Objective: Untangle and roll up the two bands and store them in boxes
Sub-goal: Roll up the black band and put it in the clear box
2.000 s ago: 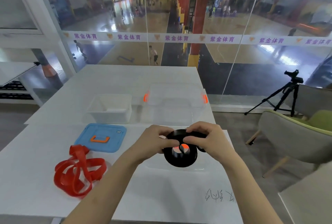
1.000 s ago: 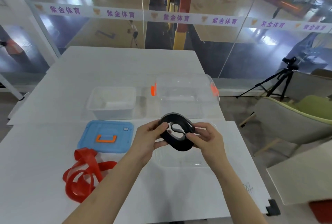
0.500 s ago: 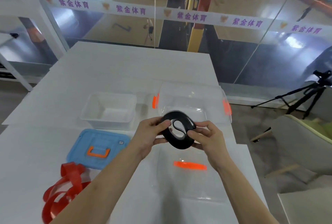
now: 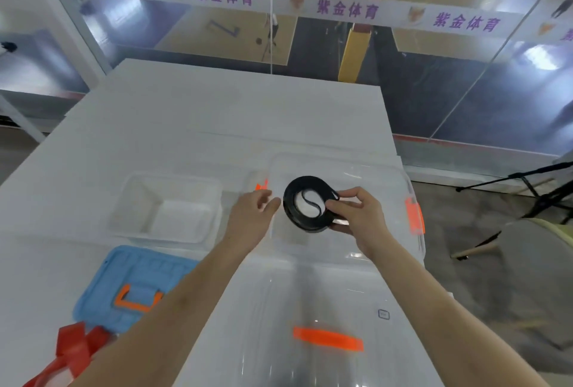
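Above the clear box (image 4: pixel 341 159), your right hand (image 4: pixel 359 216) pinches the rolled black band (image 4: pixel 289 204) by its right side. Your left hand (image 4: pixel 252 216) is relaxed and holds nothing, just left of the roll. Left of the clear box sits a white tub (image 4: pixel 139 200). Nearer you than the box, a blue lid (image 4: pixel 136 272) and the tangled red band (image 4: pixel 77 346) lie on the tabletop (image 4: pixel 217 113).
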Demonstrator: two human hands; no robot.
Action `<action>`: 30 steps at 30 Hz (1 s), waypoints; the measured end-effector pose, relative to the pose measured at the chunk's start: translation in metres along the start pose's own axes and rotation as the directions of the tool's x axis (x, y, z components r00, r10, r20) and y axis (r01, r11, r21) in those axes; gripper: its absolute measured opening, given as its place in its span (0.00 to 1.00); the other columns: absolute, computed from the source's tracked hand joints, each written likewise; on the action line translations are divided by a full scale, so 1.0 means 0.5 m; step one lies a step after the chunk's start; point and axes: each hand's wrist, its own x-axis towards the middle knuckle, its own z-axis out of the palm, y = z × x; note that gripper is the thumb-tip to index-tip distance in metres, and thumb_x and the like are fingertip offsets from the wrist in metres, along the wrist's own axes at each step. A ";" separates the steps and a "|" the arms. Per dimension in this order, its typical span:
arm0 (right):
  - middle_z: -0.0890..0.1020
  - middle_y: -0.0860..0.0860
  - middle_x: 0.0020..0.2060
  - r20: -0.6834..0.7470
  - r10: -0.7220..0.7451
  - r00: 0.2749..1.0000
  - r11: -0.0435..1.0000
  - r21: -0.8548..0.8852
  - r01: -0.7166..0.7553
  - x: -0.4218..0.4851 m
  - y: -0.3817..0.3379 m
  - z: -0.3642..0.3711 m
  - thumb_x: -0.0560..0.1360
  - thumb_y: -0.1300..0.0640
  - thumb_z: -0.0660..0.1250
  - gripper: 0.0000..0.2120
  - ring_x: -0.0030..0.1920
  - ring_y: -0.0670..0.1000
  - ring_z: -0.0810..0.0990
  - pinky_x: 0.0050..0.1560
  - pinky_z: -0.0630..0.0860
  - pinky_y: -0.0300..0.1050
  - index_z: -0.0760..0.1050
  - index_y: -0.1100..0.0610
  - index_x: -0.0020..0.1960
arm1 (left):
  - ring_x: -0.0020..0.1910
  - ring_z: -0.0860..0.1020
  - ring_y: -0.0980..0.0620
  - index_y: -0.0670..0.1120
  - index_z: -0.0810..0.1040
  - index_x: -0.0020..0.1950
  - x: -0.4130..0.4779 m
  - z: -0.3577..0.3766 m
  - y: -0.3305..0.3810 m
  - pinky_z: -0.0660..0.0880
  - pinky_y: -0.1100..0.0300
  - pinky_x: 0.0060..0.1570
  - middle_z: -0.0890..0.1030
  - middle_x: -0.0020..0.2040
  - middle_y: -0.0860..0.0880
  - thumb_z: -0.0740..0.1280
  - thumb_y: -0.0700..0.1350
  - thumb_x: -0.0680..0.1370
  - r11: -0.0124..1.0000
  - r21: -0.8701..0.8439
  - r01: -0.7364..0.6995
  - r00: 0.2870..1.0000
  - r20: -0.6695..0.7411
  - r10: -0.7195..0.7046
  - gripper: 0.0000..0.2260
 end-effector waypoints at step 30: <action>0.87 0.59 0.50 -0.214 0.190 0.958 0.912 -0.323 -0.253 0.442 0.314 0.099 0.72 0.64 0.77 0.13 0.50 0.61 0.87 0.53 0.86 0.61 0.83 0.53 0.54 | 0.85 0.50 0.47 0.49 0.35 0.84 0.105 0.119 -0.138 0.63 0.44 0.78 0.41 0.86 0.49 0.55 0.76 0.75 0.757 0.641 -0.131 0.988 0.025 0.150 0.51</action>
